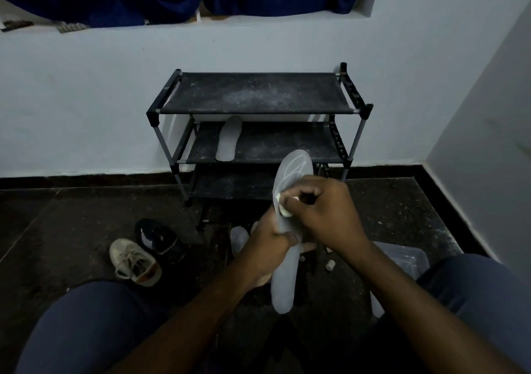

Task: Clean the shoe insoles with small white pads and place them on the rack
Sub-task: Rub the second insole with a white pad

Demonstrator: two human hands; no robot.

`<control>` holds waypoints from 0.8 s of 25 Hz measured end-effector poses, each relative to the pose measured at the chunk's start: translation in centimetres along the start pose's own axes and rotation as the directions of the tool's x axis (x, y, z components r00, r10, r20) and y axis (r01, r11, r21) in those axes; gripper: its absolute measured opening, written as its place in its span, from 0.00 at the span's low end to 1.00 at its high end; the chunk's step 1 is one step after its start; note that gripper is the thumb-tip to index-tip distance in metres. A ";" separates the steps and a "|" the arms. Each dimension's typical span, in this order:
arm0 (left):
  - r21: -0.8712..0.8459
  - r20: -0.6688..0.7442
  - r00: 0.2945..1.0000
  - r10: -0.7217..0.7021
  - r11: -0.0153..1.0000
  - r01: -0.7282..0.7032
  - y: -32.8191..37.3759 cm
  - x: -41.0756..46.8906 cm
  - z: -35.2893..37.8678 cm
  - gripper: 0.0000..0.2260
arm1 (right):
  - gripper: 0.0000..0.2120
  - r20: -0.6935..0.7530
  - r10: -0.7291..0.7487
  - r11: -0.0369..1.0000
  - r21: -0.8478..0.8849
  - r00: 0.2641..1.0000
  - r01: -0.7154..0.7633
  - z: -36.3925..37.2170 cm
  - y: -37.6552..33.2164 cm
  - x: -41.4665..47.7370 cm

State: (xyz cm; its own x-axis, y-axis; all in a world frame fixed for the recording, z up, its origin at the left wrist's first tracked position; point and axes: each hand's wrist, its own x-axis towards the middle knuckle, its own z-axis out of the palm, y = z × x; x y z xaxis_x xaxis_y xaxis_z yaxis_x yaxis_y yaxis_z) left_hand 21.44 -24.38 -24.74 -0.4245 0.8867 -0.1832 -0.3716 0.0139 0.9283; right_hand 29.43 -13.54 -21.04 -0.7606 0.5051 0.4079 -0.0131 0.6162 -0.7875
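Both bare forearms came in from the bottom of the view, the left from the lower left and the right from the lower right, and converged in the middle. The left hand (268,243) sat lower and just left of the right, fingers curled round the middle of a grey insole (284,276), thumb laid across its front face, holding it roughly upright. The right hand (323,212) lay above and to the right, touching the left hand, back of the hand upward, fingers bunched and pinching a small white pad (283,211) against the insole just above the left thumb.
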 end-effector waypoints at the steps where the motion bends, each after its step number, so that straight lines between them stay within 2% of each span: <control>1: 0.010 -0.012 1.000 0.010 1.000 -0.010 -0.1 0.1 -0.1 0.30 | 0.05 0.050 -0.015 1.000 -0.007 0.999 0.015 -0.1 -0.1 0.0; 3: -0.001 -0.007 0.999 0.032 1.000 -0.032 -0.2 0.1 -0.3 0.30 | 0.05 0.126 -0.010 0.999 -0.032 0.992 0.014 -0.3 0.0 -0.1; 7: -0.020 -0.013 0.999 0.045 0.999 -0.046 -0.2 0.2 -0.4 0.32 | 0.03 -0.005 0.028 0.999 -0.038 1.000 -0.028 -0.5 0.8 0.2; 11: 0.085 -0.091 0.991 0.099 0.992 -0.091 0.0 0.7 -0.5 0.25 | 0.06 0.100 -0.018 0.998 -0.052 0.995 0.023 0.2 0.6 -0.5; 14: 0.025 -0.088 0.995 0.055 0.998 -0.053 -0.6 0.5 -0.5 0.27 | 0.05 -0.028 0.024 0.996 -0.081 0.999 -0.026 -0.1 1.3 -0.1; 16: 0.082 -0.098 0.994 0.056 0.995 -0.048 -0.7 0.6 -0.5 0.26 | 0.05 -0.070 0.002 0.996 -0.084 0.998 -0.008 0.2 1.0 0.1; 18: 0.199 -0.128 0.987 0.096 0.977 -0.070 -0.6 0.9 -0.6 0.21 | 0.06 0.012 -0.029 0.997 -0.071 1.000 0.030 0.8 0.7 -0.1; 20: 0.156 -0.122 0.986 0.112 0.983 -0.092 -0.4 0.9 -0.6 0.19 | 0.05 0.071 -0.007 0.997 -0.072 0.997 0.012 0.8 0.9 -0.4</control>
State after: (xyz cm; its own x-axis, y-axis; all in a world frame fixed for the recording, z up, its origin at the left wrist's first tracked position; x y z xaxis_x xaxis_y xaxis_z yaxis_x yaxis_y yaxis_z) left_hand 20.75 -23.83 -25.47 -0.5609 0.8197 -0.1162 -0.1973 0.0040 0.9803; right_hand 29.23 -13.65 -22.25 -0.8045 0.4569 0.3795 0.0247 0.6642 -0.7472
